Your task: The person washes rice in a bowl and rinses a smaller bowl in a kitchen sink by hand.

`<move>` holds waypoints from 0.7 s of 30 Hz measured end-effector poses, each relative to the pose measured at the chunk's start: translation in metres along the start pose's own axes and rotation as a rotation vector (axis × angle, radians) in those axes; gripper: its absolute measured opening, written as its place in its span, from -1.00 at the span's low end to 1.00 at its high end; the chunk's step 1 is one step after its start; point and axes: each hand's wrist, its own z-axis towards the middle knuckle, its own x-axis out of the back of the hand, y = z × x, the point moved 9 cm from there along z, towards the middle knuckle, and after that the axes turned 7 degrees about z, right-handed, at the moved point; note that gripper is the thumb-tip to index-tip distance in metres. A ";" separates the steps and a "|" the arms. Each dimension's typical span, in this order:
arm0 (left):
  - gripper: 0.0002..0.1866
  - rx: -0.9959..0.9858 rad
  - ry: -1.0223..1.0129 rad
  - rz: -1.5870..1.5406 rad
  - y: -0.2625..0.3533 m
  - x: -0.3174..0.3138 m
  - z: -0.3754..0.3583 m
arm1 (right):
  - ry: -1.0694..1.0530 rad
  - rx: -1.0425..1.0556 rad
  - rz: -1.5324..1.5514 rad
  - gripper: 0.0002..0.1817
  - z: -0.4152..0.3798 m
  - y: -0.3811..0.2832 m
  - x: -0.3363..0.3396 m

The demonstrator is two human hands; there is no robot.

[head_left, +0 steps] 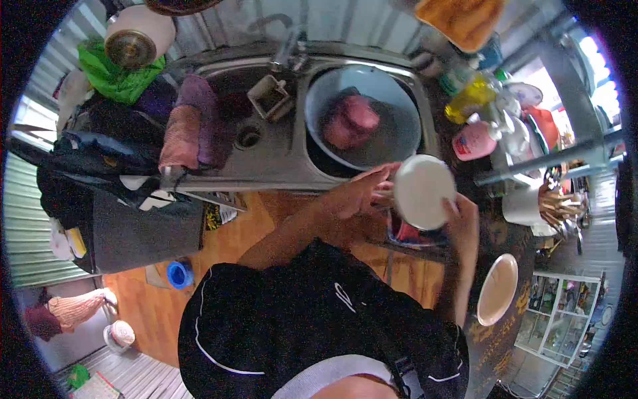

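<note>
Just in front of the sink's right basin I hold a white round dish (pixel 424 193), its pale flat face turned up toward me. My right hand (pixel 462 223) grips its right edge, with the thumb over the rim. At the opposite edge is my left hand (pixel 365 193), its fingers curled against the dish and partly hidden behind it. A large light-blue basin (pixel 399 100) sits in the sink, with a bunched pink cloth (pixel 352 121) inside. Below the dish, a dark red and blue item (pixel 412 233) shows only in part.
A metal sink (pixel 279 156) with a faucet (pixel 292 50) holds a small square container (pixel 269 96). Towels (pixel 186 126) hang over its left side. Bottles, including a pink one (pixel 474 139), stand right. Another pale oval dish (pixel 498 289) lies on the dark counter (pixel 488 346), near a utensil holder (pixel 522 205).
</note>
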 end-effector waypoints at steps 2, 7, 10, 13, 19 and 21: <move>-0.35 -0.132 0.254 -0.017 0.019 0.057 -0.018 | 0.015 0.118 -0.247 -0.80 0.039 -0.009 -0.061; -0.35 -0.207 0.478 -0.136 0.090 0.153 -0.090 | -0.167 0.251 0.100 -0.70 0.138 -0.066 -0.186; -0.36 -0.271 0.686 -0.122 0.125 0.181 -0.124 | -0.165 0.301 0.090 -0.63 0.215 -0.068 -0.241; -0.37 -0.279 0.722 -0.088 0.140 0.206 -0.131 | -0.224 0.470 0.054 -0.67 0.254 -0.077 -0.300; -0.40 -0.280 0.692 -0.098 0.150 0.222 -0.114 | -0.349 0.620 0.094 -0.70 0.274 -0.088 -0.356; -0.40 -0.278 0.660 -0.065 0.157 0.215 -0.112 | -0.373 0.613 0.097 -0.70 0.281 -0.086 -0.363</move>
